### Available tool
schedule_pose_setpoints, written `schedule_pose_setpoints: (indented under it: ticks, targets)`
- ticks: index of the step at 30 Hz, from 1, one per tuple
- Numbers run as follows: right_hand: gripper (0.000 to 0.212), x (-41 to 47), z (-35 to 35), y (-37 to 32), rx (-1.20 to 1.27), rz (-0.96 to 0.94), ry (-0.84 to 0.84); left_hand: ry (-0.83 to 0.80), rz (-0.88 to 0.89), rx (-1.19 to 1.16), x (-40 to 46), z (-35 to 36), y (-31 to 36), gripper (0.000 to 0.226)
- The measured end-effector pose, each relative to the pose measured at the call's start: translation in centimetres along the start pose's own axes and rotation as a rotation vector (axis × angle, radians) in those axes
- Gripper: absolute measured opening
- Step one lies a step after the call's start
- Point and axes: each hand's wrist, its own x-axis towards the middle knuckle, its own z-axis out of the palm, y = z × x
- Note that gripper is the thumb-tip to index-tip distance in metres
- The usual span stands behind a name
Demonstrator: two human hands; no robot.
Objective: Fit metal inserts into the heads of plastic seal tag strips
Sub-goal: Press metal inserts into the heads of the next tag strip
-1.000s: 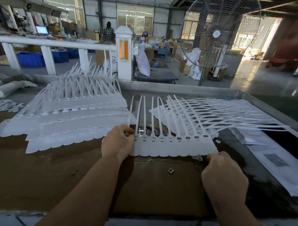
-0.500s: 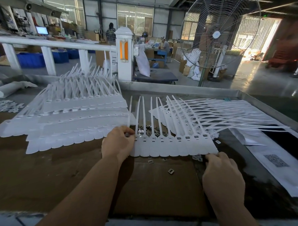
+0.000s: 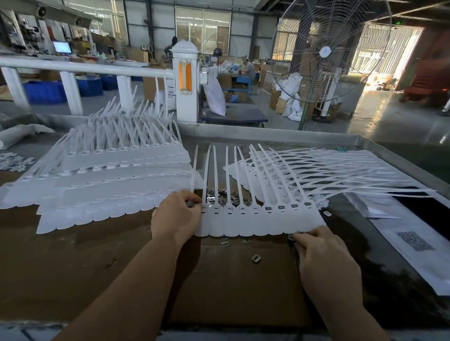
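Seal tag strips (image 3: 261, 218) looking light and floppy; left hand (image 3: 175, 216) pinching the sheet's left end, right hand (image 3: 324, 258) fingering its near edge.

A single wide-angle head camera looks forward and down across the brown cardboard-covered worktable (image 3: 69, 265). It sits close above it. The factory hall fills the upper frame.

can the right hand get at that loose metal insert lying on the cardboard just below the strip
Probably yes: the loose insert lies bare on the cardboard, just left of the right hand, with nothing between them.
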Motion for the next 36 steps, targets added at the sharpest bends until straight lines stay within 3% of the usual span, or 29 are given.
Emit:
schedule_pose_setpoints:
  ticks: [11,15,23,36]
  targets:
    - [0.011,0.2,-0.2,0.0,0.097,-0.007,0.060,-0.006,0.000,0.000,0.0,-0.1,0.2,0.008]
    - [0.017,0.2,-0.1,0.0,0.077,-0.019,0.025,0.021,-0.007,-0.039,0.0,0.0,0.0,0.010]
    - [0.005,0.3,-0.6,0.0,0.190,-0.005,0.010,0.052,-0.003,-0.070,-0.1,-0.1,0.1,0.012]
    - [0.013,2.3,-1.3,-1.0,0.422,-0.088,0.118,0.046,0.004,-0.063,-0.1,-0.1,0.2,0.013]
